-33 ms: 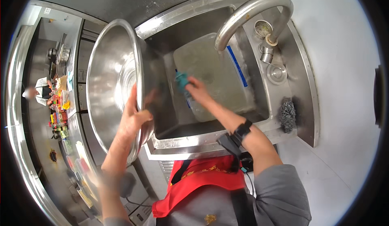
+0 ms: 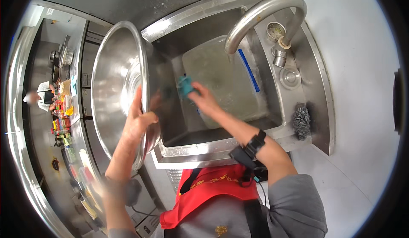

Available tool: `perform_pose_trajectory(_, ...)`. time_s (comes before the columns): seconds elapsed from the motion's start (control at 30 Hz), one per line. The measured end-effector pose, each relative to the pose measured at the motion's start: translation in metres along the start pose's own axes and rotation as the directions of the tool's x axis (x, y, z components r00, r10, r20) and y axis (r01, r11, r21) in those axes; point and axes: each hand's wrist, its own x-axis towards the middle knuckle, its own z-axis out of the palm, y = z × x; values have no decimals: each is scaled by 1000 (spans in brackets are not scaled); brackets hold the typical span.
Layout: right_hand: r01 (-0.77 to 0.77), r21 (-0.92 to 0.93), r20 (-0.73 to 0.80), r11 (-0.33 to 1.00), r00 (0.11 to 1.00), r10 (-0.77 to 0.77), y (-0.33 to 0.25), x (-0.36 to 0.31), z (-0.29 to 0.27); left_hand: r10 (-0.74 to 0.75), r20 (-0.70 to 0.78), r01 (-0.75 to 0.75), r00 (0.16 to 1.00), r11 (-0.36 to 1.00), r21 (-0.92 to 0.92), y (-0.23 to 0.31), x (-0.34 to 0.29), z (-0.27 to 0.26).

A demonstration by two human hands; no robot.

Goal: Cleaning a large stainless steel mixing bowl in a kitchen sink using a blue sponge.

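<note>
A large stainless steel bowl (image 2: 111,74) is tilted on its side at the left edge of the sink, its hollow turned up and leftward. My left hand (image 2: 141,123) grips its right rim, fingers inside and thumb outside. My right hand (image 2: 205,101) is closed around a teal scrubbing pad or cloth (image 2: 185,85), blurred by motion, beside the bowl's outer wall. Beneath that hand, in the steel sink (image 2: 194,147), sits a pale tub with a blue strip (image 2: 249,70) on its right side and cloudy water (image 2: 226,82) in it.
A curved steel faucet (image 2: 266,13) arches over the sink. On the right ledge are a small metal cup (image 2: 275,31), a round metal disc (image 2: 290,78) and a grey wire scrubber (image 2: 301,121). At far left, a person (image 2: 44,96) stands by a counter with bottles (image 2: 62,123).
My right hand has shifted slightly left with the teal pad, closer to the bowl's outer wall. My left hand and the bowl have barely moved.
</note>
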Motion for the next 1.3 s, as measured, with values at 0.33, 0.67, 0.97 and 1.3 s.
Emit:
perform_pose_trajectory(0.33,108,-294,-379,950,899,-220,-58,31,93,-86,-96,92,992,993,70,8,-9,0)
perform_pose_trajectory(0.67,-257,-752,-388,607,917,-93,127,20,-63,-79,128,70,989,995,73,-21,-58,-17)
perform_pose_trajectory(0.97,-645,-103,-439,757,713,547,173,18,-110,-184,175,135,967,956,259,-19,-44,2)
perform_pose_trajectory(1.3,125,269,8,955,991,-132,-43,-9,27,0,86,0,996,1000,10,-15,45,-5)
